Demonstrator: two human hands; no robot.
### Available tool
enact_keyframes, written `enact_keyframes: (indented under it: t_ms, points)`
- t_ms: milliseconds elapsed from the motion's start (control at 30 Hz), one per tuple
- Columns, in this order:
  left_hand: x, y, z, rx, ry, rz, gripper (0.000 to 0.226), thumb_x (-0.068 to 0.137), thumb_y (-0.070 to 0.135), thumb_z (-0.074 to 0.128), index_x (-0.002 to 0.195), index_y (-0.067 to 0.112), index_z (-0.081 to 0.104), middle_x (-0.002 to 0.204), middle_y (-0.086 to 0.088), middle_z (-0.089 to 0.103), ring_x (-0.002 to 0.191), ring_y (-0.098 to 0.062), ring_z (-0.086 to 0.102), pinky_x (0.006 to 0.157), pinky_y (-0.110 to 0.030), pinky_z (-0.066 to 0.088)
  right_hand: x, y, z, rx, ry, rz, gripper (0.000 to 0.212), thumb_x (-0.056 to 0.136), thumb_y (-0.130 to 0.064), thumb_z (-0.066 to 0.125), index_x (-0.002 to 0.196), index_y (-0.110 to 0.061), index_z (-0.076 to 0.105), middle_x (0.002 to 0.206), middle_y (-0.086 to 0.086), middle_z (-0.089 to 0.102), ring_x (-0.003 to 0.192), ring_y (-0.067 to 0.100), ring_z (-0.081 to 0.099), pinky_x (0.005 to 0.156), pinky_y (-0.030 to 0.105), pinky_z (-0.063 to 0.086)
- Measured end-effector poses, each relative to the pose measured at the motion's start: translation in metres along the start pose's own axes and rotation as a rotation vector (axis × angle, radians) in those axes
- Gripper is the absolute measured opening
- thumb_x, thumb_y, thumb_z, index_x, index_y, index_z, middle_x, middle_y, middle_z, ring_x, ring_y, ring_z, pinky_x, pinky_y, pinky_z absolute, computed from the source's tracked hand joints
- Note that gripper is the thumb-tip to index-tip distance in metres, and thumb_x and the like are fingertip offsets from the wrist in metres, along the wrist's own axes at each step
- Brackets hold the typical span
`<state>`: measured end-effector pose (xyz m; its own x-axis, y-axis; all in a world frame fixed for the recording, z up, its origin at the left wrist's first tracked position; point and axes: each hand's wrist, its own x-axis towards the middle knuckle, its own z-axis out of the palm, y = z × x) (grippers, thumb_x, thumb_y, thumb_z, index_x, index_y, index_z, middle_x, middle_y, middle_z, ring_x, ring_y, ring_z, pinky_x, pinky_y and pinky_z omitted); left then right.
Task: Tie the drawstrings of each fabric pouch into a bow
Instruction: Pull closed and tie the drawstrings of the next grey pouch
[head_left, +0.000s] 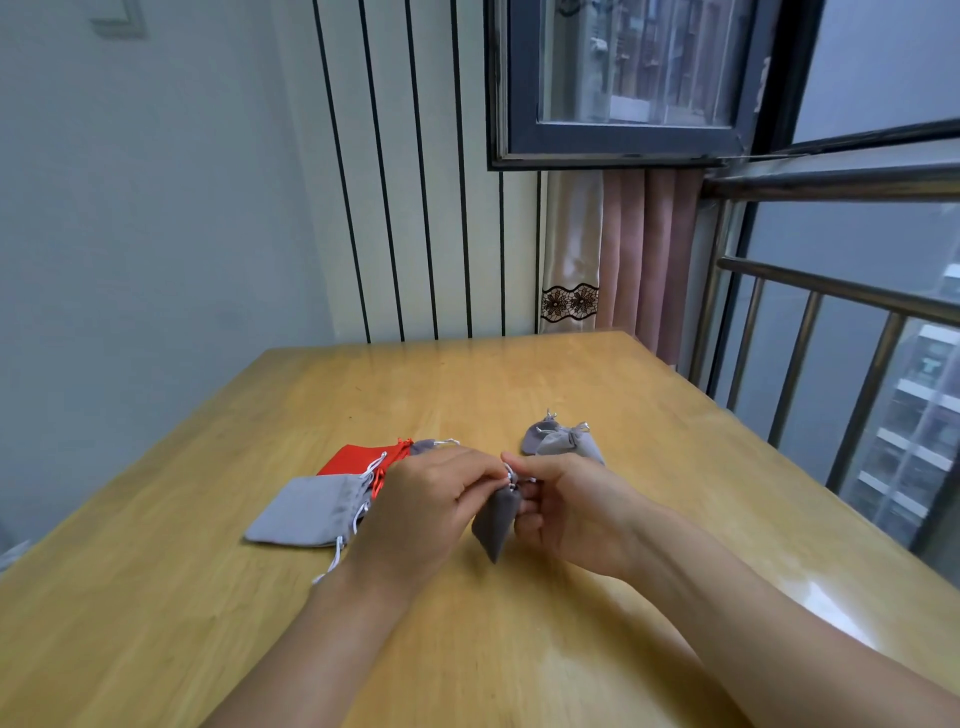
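A dark grey pouch (496, 522) hangs between my hands above the wooden table (519, 395). My left hand (421, 506) and my right hand (569, 512) each pinch its white drawstrings (510, 475) at the gathered neck. To the left, flat on the table, lie a light grey pouch (306, 512) with loose white cords and a red pouch (356, 458) with red cords. Another grey pouch (426, 445) peeks out behind my left hand. Beyond my right hand sit two grey pouches (558, 441) with their necks drawn tight.
The table stands against a striped wall (415, 208). A window (623, 78) and a curtain (623, 249) are at the back right. A metal railing (831, 338) runs along the table's right side.
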<state>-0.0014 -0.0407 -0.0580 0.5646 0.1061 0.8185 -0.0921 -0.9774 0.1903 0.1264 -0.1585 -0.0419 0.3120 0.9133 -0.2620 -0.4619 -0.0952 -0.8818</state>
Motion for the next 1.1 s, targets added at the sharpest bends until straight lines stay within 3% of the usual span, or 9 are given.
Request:
enact_keyframes:
  t_ms: [267,400,667,833,967,1033,1100]
  points:
    - [-0.004,-0.006,0.004,0.009,-0.19,-0.113,0.008,0.092,0.031,0.056,0.087,0.025,0.058,0.083,0.018,0.057,0.078,-0.002,0.053,0.07,-0.033,0.05,0.007,0.003,-0.002,0.003,0.036,0.028,0.012,0.093,-0.013,0.065,0.083,-0.007,0.068,0.072,0.004,0.055,0.06,0.011,0.046,0.049,0.019,0.038]
    - [-0.004,-0.005,0.008,0.008,-0.204,-0.151,0.015,0.091,0.037,0.048,0.088,0.024,0.056,0.083,0.016,0.055,0.077,-0.005,0.052,0.067,-0.034,0.048,0.008,0.004,-0.001,0.042,0.056,0.044,0.011,0.093,-0.012,0.065,0.084,-0.007,0.068,0.07,0.004,0.056,0.057,0.011,0.048,0.046,0.019,0.04]
    - [-0.009,-0.012,0.015,-0.078,-0.147,-0.358,0.007,0.088,0.039,0.049,0.086,0.032,0.05,0.083,0.018,0.059,0.078,-0.005,0.057,0.068,-0.038,0.051,0.003,-0.002,-0.004,0.006,0.234,-0.072,0.012,0.093,-0.01,0.067,0.083,-0.008,0.061,0.07,0.005,0.055,0.059,0.014,0.056,0.048,0.021,0.049]
    - [-0.007,-0.008,0.021,-0.214,-0.1,-0.493,0.008,0.087,0.032,0.052,0.079,0.029,0.05,0.079,0.012,0.06,0.077,-0.012,0.062,0.065,-0.047,0.055,0.007,0.002,-0.001,-0.019,0.25,-0.126,0.016,0.095,-0.011,0.065,0.079,-0.008,0.062,0.077,0.007,0.057,0.063,0.015,0.057,0.056,0.024,0.054]
    - [-0.008,-0.009,0.017,-0.258,-0.101,-0.528,0.013,0.093,0.016,0.06,0.086,0.027,0.056,0.085,0.01,0.065,0.081,-0.006,0.067,0.072,-0.037,0.057,0.007,0.007,0.001,0.019,0.211,-0.123,0.011,0.096,-0.012,0.064,0.086,-0.008,0.06,0.076,0.006,0.056,0.061,0.015,0.06,0.057,0.026,0.056]
    - [-0.007,-0.008,0.015,-0.287,-0.121,-0.526,0.01,0.094,0.017,0.06,0.097,0.026,0.062,0.089,0.01,0.068,0.083,-0.005,0.07,0.075,-0.035,0.058,0.007,0.008,0.002,0.049,0.202,-0.118,0.007,0.096,-0.011,0.063,0.091,-0.006,0.061,0.075,0.006,0.056,0.057,0.015,0.061,0.057,0.026,0.057]
    - [-0.006,-0.006,0.015,-0.279,-0.094,-0.484,0.011,0.092,0.018,0.06,0.096,0.022,0.07,0.085,0.01,0.071,0.078,-0.006,0.071,0.071,-0.037,0.058,0.008,0.007,0.003,0.046,0.202,-0.124,0.008,0.096,-0.011,0.063,0.092,-0.005,0.06,0.075,0.006,0.056,0.059,0.016,0.061,0.054,0.025,0.055]
